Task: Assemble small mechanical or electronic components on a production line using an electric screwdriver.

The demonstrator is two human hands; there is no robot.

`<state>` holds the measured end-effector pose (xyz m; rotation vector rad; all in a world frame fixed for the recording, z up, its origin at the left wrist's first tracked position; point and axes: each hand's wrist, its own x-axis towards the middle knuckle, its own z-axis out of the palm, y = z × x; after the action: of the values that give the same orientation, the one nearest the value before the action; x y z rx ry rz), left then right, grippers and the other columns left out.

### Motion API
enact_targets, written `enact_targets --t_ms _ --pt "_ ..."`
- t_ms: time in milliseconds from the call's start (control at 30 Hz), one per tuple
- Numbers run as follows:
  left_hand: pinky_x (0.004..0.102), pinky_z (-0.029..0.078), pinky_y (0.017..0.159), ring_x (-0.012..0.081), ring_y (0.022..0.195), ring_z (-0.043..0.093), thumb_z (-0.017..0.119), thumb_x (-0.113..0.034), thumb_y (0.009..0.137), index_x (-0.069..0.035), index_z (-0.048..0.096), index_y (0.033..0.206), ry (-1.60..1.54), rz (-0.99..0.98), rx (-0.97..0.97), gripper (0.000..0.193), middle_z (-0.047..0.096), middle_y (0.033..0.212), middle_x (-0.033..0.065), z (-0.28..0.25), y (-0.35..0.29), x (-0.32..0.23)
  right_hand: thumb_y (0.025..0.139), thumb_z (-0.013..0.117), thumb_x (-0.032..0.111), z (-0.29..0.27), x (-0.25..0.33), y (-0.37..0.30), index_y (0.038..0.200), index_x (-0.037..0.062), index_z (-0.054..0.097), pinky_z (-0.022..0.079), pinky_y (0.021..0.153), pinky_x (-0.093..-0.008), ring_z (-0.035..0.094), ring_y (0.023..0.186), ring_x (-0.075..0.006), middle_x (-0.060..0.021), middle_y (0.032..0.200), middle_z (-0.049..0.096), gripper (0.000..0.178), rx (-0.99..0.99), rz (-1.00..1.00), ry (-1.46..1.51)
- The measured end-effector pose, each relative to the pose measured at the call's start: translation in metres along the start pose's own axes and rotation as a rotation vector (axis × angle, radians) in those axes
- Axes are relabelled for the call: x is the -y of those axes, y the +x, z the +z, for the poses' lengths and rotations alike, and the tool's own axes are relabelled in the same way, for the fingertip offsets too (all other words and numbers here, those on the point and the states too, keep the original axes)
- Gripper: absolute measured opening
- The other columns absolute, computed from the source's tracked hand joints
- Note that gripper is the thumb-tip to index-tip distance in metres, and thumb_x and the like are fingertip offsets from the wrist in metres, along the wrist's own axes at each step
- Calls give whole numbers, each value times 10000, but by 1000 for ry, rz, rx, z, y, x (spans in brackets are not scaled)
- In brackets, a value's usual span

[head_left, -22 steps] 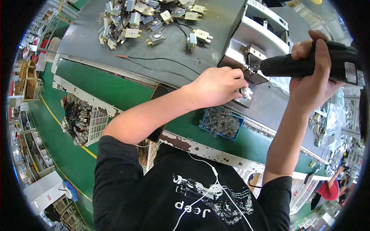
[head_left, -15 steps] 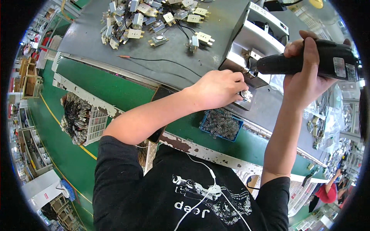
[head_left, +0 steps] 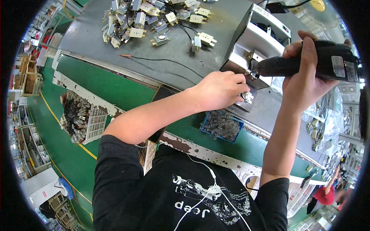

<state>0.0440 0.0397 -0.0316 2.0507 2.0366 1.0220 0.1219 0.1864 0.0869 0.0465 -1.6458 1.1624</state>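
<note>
My right hand [head_left: 304, 73] is wrapped round a black electric screwdriver [head_left: 287, 66], held nearly level. Its tip points left, at the front of a silver box-shaped screw feeder [head_left: 246, 52]; whether it touches a screw is too small to tell. Below the tip, my left hand [head_left: 221, 90] has its fingers closed on a small silver metal part [head_left: 246, 97] at the bench edge. My fingers hide most of that part.
Several cream-and-silver electrical parts [head_left: 137, 32] lie heaped on the grey bench [head_left: 84, 36]. A thin black wire [head_left: 162, 60] stretches across it. Below the bench edge sits a blue bin [head_left: 222, 126] of springs. A dark phone [head_left: 160, 111] lies beneath my left forearm. Plastic bags [head_left: 333, 123] lie at right.
The view has shifted slightly. Both hands stay almost where they were, with the screwdriver tip still at the feeder and the small part still in my left fingers.
</note>
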Motion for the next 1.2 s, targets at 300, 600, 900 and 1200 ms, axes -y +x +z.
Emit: enact_targets --t_ms 300,600,900,1200 --pt "396 558 748 258 914 637 731 -276 824 -141 664 1029 34 10 12 255 592 960 43 2 0 2 917 629 -24 11 -1 1 1105 -53 513 546 565 -305 654 604 -186 -249 955 698 223 13 -85 35" --pt "386 559 732 248 900 635 731 -292 820 -143 668 1023 73 42 -7 260 602 961 35 1 -3 2 915 645 -4 4 -6 5 1067 -87 546 525 539 -282 643 593 -181 -207 915 697 199 65 -9 -5" --pt "370 540 791 238 924 620 721 -259 849 -140 677 1101 42 36 -22 283 604 1027 13 4 -5 2 924 588 -12 -20 35 -22 1299 -108 463 510 572 -334 586 604 -202 -235 905 652 406 43 269 -39" --pt "391 532 867 262 1016 616 700 -287 885 -130 665 1125 43 -47 108 288 600 1087 28 -3 3 -1 887 689 -12 -23 23 -39 1245 1 384 499 521 -271 617 575 -147 -155 866 672 471 -3 173 -44"
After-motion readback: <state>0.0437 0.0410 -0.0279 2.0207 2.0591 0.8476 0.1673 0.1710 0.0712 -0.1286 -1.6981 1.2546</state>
